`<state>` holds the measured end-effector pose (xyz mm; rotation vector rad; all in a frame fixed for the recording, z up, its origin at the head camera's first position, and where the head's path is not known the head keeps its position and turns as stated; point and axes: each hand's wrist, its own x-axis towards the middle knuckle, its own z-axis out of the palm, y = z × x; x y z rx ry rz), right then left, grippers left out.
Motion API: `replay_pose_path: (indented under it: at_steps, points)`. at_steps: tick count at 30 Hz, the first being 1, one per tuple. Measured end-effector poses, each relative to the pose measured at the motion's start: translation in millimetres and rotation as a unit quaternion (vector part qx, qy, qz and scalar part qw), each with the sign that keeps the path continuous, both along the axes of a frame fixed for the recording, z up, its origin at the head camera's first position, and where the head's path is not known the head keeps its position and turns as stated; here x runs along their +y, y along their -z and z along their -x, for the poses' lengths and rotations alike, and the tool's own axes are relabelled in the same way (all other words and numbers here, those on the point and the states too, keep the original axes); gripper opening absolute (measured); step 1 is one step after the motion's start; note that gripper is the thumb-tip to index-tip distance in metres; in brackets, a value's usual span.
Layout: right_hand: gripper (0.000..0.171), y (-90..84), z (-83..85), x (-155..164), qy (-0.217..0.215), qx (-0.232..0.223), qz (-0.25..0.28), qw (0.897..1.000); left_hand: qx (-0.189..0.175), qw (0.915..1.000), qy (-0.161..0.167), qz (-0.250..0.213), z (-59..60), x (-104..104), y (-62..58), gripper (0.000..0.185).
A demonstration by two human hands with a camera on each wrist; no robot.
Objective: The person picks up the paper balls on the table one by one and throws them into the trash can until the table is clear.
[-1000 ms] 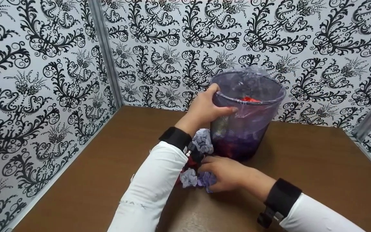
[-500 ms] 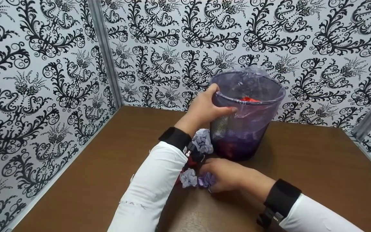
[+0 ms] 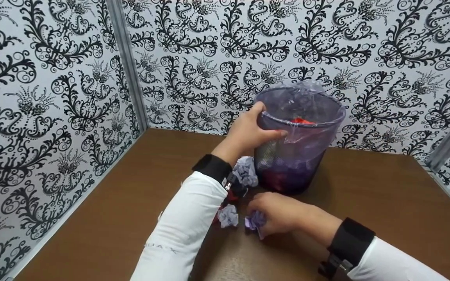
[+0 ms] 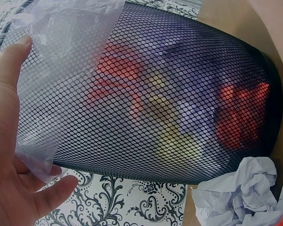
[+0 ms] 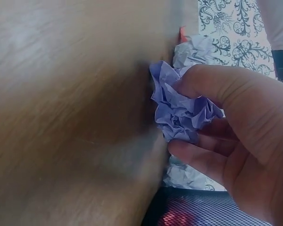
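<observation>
So, a crumpled purple paper ball is in the right hand, pinched by its fingers, near the worktop. A white paper ball lies nearby. The left hand grips the mesh bin by its rim.

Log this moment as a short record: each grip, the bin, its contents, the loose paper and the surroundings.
Left grip: holds the rim of the mesh bin
Right grip: pinches a purple paper ball
Bin: standing on the brown table, clear liner over its rim
Inside bin: red pieces and yellow pieces, among others
Loose paper: white ball beside bin; nearer white ball
Partly hidden: red scraps behind left sleeve
Backdrop: black-and-white patterned walls
</observation>
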<state>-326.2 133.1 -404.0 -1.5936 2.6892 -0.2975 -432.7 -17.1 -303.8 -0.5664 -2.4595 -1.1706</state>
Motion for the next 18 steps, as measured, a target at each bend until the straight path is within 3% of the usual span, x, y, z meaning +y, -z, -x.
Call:
replay_pose_path:
  at_steps: [9, 18]
  points:
    - [0.032, -21.5, -7.5, 10.3, -0.008, 0.03, -0.025, 0.999, 0.01, 0.9999, -0.007, 0.001, -0.2, -0.8, 0.6, 0.075]
    - [0.026, -63.9, -18.6, 21.9, -0.026, 0.046, -0.018, 0.998, 0.004, 0.9999, -0.009, 0.001, -0.9, 0.0, -0.1, 0.078]
